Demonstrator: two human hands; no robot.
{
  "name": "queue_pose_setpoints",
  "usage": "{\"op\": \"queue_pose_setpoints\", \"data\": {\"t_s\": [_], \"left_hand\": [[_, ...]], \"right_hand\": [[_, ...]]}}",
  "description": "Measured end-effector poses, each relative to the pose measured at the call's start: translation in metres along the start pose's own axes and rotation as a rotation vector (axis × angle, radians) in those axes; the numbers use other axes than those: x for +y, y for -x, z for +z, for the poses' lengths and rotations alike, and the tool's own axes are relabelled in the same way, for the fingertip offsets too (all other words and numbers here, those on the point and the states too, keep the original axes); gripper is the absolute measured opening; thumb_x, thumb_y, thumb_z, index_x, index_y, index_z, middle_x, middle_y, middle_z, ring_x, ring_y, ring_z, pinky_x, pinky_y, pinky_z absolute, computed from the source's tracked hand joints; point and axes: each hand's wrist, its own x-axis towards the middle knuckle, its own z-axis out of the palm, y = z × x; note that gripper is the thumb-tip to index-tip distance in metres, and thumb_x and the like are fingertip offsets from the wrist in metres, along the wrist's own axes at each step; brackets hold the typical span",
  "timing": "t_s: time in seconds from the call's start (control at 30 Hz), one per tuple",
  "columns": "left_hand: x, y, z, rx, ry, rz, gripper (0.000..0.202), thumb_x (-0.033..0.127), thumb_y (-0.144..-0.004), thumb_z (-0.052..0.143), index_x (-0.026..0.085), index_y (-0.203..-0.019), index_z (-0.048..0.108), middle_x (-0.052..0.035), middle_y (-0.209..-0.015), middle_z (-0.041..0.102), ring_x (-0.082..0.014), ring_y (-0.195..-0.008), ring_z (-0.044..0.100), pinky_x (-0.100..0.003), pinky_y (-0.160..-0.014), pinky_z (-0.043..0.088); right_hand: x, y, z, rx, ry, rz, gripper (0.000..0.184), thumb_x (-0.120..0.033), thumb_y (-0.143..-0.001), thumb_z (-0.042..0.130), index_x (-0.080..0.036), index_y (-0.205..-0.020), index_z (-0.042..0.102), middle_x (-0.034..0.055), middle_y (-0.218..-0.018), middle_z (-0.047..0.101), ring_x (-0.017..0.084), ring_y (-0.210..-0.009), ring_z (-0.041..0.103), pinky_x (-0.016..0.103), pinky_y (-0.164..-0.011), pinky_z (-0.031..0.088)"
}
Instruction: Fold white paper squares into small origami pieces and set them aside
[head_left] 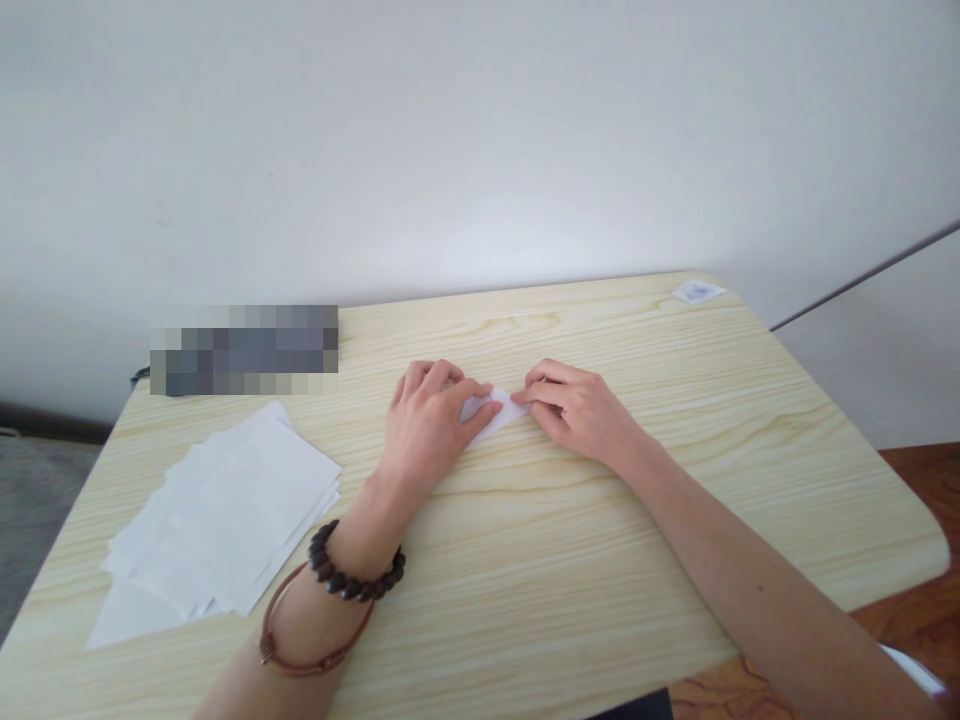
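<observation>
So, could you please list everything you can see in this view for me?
small folded paper: one, white, on the table between both hands.
paper sheets: one loose stack, white, left part of the table.
slip: one, white, far right corner of the table.
table: one, pale wood grain, against the wall.
wall: one, white, behind the table.
bead bracelet: one, dark brown, left wrist.
cord bracelet: one, reddish brown, left forearm beside the beads.
left hand: one, on the paper's left end.
right hand: one, fingertips on its right end.
</observation>
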Motion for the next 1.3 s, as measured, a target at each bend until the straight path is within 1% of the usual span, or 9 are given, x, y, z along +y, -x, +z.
{"op": "queue_pose_setpoints", "data": {"t_s": [0.4, 0.47, 0.57, 0.7, 0.8, 0.93, 1.03, 1.17, 1.3], "left_hand": [[-0.004, 0.001, 0.002, -0.026, 0.035, -0.020, 0.019, 0.038, -0.084, 0.066, 0.027, -0.097, 0.075, -0.0054, -0.093, 0.065, -0.0256, -0.099, 0.051, -0.040, -0.087, 0.046], [-0.005, 0.001, 0.001, -0.039, 0.065, -0.013, 0.017, 0.035, -0.085, 0.066, 0.025, -0.097, 0.074, -0.0053, -0.094, 0.064, -0.0251, -0.099, 0.050, -0.040, -0.090, 0.045], [-0.008, 0.000, 0.001, -0.054, 0.117, -0.009, 0.016, 0.032, -0.083, 0.067, 0.022, -0.096, 0.070, -0.0048, -0.097, 0.064, -0.0246, -0.101, 0.051, -0.041, -0.094, 0.043], [-0.010, -0.003, 0.000, -0.073, 0.178, -0.036, 0.016, 0.034, -0.079, 0.071, 0.022, -0.089, 0.067, -0.0030, -0.095, 0.065, -0.0239, -0.101, 0.053, -0.042, -0.096, 0.040], [-0.011, -0.004, -0.001, -0.080, 0.237, -0.034, 0.016, 0.034, -0.077, 0.072, 0.022, -0.083, 0.065, -0.0021, -0.091, 0.066, -0.0224, -0.097, 0.055, -0.042, -0.097, 0.039], [-0.012, -0.004, -0.003, -0.092, 0.350, -0.055, 0.013, 0.033, -0.079, 0.068, 0.021, -0.080, 0.063, 0.0003, -0.081, 0.067, -0.0191, -0.085, 0.058, -0.041, -0.100, 0.039], [-0.012, -0.003, -0.005, -0.101, 0.410, -0.074, 0.014, 0.035, -0.084, 0.060, 0.022, -0.084, 0.065, 0.0008, -0.084, 0.070, -0.0178, -0.085, 0.061, -0.043, -0.107, 0.033], [-0.012, -0.004, -0.008, -0.176, 0.442, -0.056, 0.017, 0.034, -0.087, 0.055, 0.023, -0.083, 0.067, 0.0021, -0.087, 0.073, -0.0159, -0.084, 0.063, -0.043, -0.113, 0.024], [-0.012, -0.004, -0.012, -0.238, 0.515, -0.085, 0.021, 0.036, -0.087, 0.054, 0.022, -0.078, 0.066, 0.0039, -0.080, 0.072, -0.0133, -0.072, 0.062, -0.042, -0.114, 0.024]], "right_hand": [[0.006, 0.004, -0.007, 0.045, -0.068, 0.010, 0.027, -0.006, -0.085, 0.047, -0.015, -0.068, 0.066, 0.0047, -0.076, 0.065, 0.014, -0.069, 0.061, 0.027, -0.066, 0.047], [0.005, 0.004, -0.005, 0.094, -0.085, 0.020, 0.026, -0.004, -0.084, 0.048, -0.015, -0.070, 0.068, 0.0044, -0.078, 0.065, 0.013, -0.069, 0.061, 0.025, -0.066, 0.047], [0.001, 0.004, -0.002, 0.126, -0.112, 0.073, 0.022, -0.007, -0.084, 0.050, -0.015, -0.085, 0.070, 0.0052, -0.084, 0.065, 0.012, -0.068, 0.060, 0.024, -0.061, 0.047], [-0.004, 0.001, 0.003, 0.038, -0.085, 0.109, 0.019, -0.022, -0.090, 0.055, -0.018, -0.099, 0.071, 0.0067, -0.094, 0.064, 0.016, -0.081, 0.062, 0.029, -0.073, 0.049], [-0.005, -0.001, 0.004, -0.020, -0.085, 0.107, 0.018, -0.028, -0.091, 0.056, -0.019, -0.098, 0.070, 0.0065, -0.096, 0.063, 0.017, -0.087, 0.062, 0.031, -0.080, 0.047], [-0.003, -0.001, 0.003, -0.041, -0.180, 0.099, 0.013, -0.026, -0.091, 0.056, -0.018, -0.088, 0.066, 0.0040, -0.088, 0.063, 0.014, -0.077, 0.059, 0.028, -0.073, 0.045], [-0.004, -0.002, 0.000, -0.050, -0.251, 0.134, 0.011, -0.024, -0.091, 0.055, -0.018, -0.086, 0.062, 0.0018, -0.082, 0.061, 0.012, -0.068, 0.054, 0.026, -0.066, 0.042], [-0.007, -0.002, -0.003, -0.066, -0.274, 0.147, 0.009, -0.021, -0.090, 0.055, -0.017, -0.083, 0.059, 0.0001, -0.076, 0.058, 0.011, -0.066, 0.051, 0.025, -0.065, 0.039], [-0.010, -0.004, -0.002, -0.101, -0.260, 0.122, 0.013, -0.023, -0.090, 0.055, -0.017, -0.079, 0.058, -0.0014, -0.070, 0.057, 0.011, -0.065, 0.048, 0.025, -0.066, 0.037]]}}
